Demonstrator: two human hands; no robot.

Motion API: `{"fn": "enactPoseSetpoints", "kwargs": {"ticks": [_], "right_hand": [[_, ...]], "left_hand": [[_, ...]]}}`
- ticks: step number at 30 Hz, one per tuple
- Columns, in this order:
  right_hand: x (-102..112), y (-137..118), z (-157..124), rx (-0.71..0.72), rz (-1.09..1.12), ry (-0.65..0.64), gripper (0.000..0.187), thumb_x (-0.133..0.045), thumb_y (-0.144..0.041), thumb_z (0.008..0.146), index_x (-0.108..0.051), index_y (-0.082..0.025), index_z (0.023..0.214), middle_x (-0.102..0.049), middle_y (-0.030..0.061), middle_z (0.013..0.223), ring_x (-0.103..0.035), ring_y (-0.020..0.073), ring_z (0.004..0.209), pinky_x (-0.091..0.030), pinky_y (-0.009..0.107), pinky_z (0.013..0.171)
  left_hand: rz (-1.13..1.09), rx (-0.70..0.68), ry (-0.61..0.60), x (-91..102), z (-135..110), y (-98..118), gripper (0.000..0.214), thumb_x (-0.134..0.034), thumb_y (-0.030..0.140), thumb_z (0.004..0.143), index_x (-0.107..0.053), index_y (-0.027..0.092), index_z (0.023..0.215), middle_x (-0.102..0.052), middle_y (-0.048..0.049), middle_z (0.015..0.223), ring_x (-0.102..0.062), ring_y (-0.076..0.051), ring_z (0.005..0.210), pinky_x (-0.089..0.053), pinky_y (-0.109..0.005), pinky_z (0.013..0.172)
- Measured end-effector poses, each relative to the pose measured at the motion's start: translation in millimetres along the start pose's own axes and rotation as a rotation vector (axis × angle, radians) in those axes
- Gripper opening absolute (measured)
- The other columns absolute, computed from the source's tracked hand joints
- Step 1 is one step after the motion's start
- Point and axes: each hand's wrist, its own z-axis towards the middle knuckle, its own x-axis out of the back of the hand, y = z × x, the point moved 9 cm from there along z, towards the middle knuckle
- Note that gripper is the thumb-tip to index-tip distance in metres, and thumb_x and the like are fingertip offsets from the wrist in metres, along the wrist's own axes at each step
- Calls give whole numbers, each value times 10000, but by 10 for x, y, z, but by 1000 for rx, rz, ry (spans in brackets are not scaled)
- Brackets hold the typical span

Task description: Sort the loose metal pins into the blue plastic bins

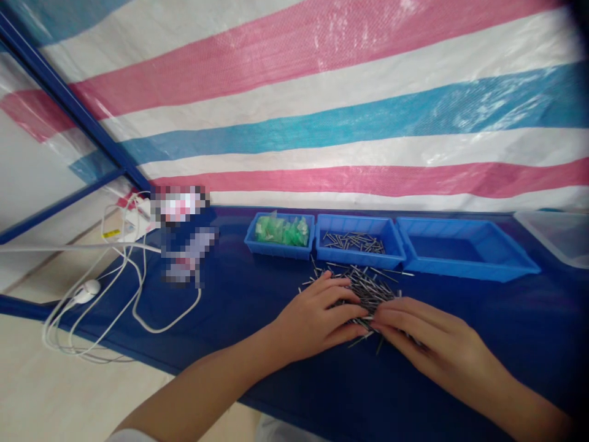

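A heap of thin metal nail-like pins (368, 287), possibly blind rivets, lies on the blue tabletop in front of the bins. Over its left side rests my left hand (317, 313), fingers spread and curved, touching the pins. My right hand (432, 334) comes in from the right with its fingers pressed together at the heap's edge. A pin (368, 318) shows at the right fingertips, close to the left index fingertip. The right fingers hide part of the heap. Behind it, the middle blue bin (359, 253) holds more of these pins.
The left blue bin (279, 248) contains green plastic packets (281, 230). On the right stand another blue bin (469, 264) and a clear plastic container (552, 236). White cables (138, 301) and a power strip (135, 221) lie at left; a striped sheet (322, 132) hangs behind.
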Motion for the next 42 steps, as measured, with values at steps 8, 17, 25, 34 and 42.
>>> {"fn": "enactPoseSetpoints", "kwargs": {"ticks": [8,17,25,34,42], "right_hand": [[27,126,-27,-189,167,55,129,-625,-218,840,-669,-245,958,-726,24,925,-697,171,823,-583,266,763],[1,175,13,-270,301,53,42,-619,-217,843,-633,-237,877,-686,23,849,-662,160,790,-558,241,686],[21,57,61,-191,306,54,126,-586,-162,850,-650,-242,923,-678,45,906,-668,163,850,-551,240,713],[60,78,67,-126,182,67,163,-580,-142,854,-632,-239,974,-649,42,923,-645,152,841,-526,253,716],[775,658,-11,-356,-279,360,157,-540,-355,880,-631,-227,882,-662,74,896,-636,254,839,-488,409,793]], "left_hand": [[-82,41,71,69,3,-15,223,-474,306,956,-652,171,964,-685,-54,1058,-548,-155,1205,-260,-393,1176],[-132,61,53,11,13,-16,246,-513,373,930,-640,169,985,-670,-75,1062,-553,-168,1191,-293,-372,1155],[-210,99,90,63,39,-40,208,-528,340,925,-629,172,994,-661,-89,1053,-586,-176,1115,-378,-365,1090],[-253,139,250,205,1,-71,175,-601,340,871,-615,173,922,-650,-100,995,-614,-189,994,-501,-328,916],[-89,129,177,148,6,-97,236,-602,359,870,-631,184,1025,-648,-83,1034,-568,-205,1096,-437,-385,1021]]}}
